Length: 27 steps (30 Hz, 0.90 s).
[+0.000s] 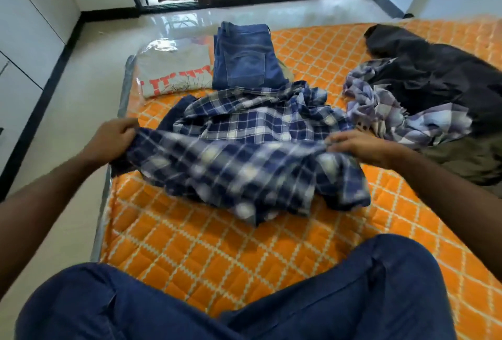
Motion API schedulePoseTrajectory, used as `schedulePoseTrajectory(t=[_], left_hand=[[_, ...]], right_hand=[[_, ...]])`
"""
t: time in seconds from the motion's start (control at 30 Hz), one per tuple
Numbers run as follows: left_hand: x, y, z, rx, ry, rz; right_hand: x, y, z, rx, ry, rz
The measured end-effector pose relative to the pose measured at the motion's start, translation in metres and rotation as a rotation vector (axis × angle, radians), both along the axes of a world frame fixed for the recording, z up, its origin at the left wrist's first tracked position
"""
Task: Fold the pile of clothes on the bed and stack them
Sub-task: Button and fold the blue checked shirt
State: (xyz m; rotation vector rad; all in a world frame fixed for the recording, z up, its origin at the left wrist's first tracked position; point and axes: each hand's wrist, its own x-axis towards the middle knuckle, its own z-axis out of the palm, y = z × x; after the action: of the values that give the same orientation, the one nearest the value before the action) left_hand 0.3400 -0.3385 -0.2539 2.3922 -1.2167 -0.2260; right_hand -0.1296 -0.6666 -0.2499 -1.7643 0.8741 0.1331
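**Both hands hold a plaid shirt across the bed**

A crumpled navy-and-white plaid cotton shirt (252,149) lies mid-bed on the orange quilted bed (190,244), its long axis running left to right between the hands. The left hand (111,138) grips one end near the bed's left edge; the right hand (355,147) pinches the other. Folded blue denim jeans (244,57) and a folded grey printed T-shirt (173,73) sit at the far-left corner.

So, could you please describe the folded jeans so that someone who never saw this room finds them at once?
Start at the orange quilted bed and look to its far edge, near the window. The folded jeans lie there, just right of a folded grey T-shirt with orange print. They are the only plain blue denim piece, neatly folded with a back pocket showing, unlike the crumpled checked shirts nearer.
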Motion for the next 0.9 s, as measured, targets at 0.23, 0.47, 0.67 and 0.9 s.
schedulePoseTrajectory(t=[0.23,0.47,0.67,0.9], left_hand=[[-0.036,-0.028,-0.041,0.151,-0.26,-0.08],[-0.094,-0.024,-0.076,0.271,0.102,-0.339],[-0.103,-0.022,-0.099,0.445,0.151,-0.282],[-0.111,-0.027,-0.105,0.473,0.218,-0.177]], right_hand=[[0.024,0.058,-0.046,-0.877,-0.057,0.021],[0.078,0.181,-0.071,-0.94,0.146,0.48],[0.087,0.176,-0.043,-0.264,-0.255,0.102],[0.054,0.109,0.041,0.657,0.079,0.335]])
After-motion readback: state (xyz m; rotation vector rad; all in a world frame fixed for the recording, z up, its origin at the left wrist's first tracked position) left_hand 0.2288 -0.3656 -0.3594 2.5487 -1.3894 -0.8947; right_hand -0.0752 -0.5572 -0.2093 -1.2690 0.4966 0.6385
